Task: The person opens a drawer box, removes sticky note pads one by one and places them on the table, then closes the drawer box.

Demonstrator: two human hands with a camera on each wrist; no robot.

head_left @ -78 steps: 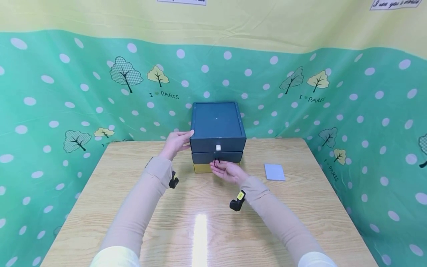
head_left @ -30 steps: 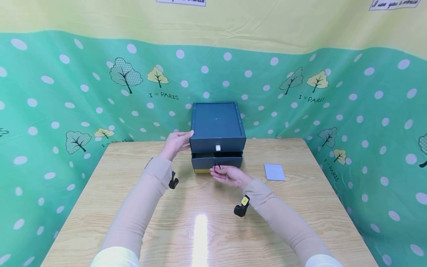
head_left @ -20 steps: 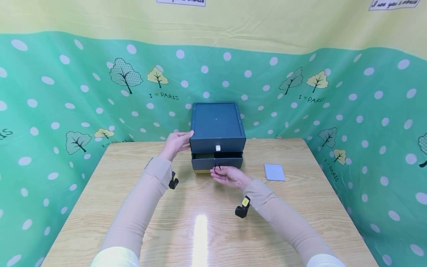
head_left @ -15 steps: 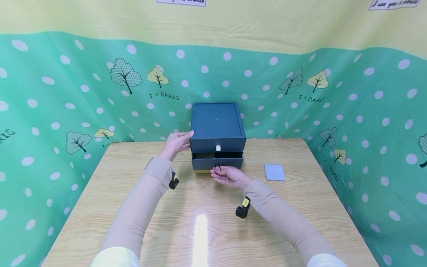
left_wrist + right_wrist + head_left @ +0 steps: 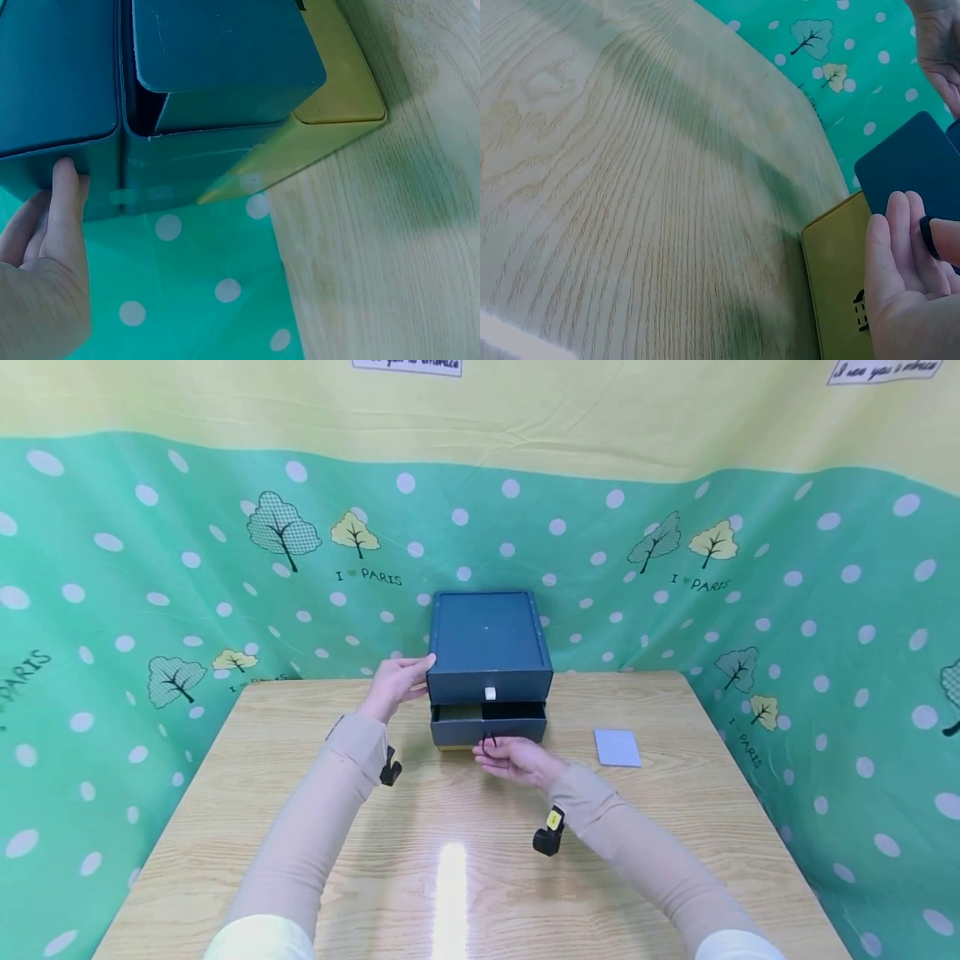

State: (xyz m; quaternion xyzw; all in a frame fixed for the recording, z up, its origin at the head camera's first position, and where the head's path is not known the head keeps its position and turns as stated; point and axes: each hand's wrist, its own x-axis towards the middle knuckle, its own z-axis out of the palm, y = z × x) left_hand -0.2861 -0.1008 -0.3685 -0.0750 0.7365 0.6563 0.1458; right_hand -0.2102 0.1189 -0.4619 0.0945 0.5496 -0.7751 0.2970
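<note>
A stack of dark blue drawer boxes [image 5: 487, 631] stands on a yellow box [image 5: 455, 747] at the back of the table. The top drawer is closed and has a white pull tab [image 5: 491, 693]. Below it, the lower blue drawer [image 5: 450, 731] is partly pulled out, its inside showing as a dark gap. My right hand [image 5: 517, 760] pinches that drawer's black loop pull [image 5: 929, 237] between thumb and fingers. With its fingers extended, my left hand [image 5: 393, 685] touches the left side of the top box. In the left wrist view these fingers [image 5: 66, 195] lie against the blue wall.
A flat pale blue square [image 5: 617, 747] lies on the wooden table [image 5: 300, 827], right of the stack. A green and yellow printed curtain [image 5: 480, 485] hangs behind the table and at both sides. A bright light reflection crosses the table's front middle.
The lower blue drawer has slid out from closed toward me, with my right hand drawing back on its loop. My left hand has stayed on the top box.
</note>
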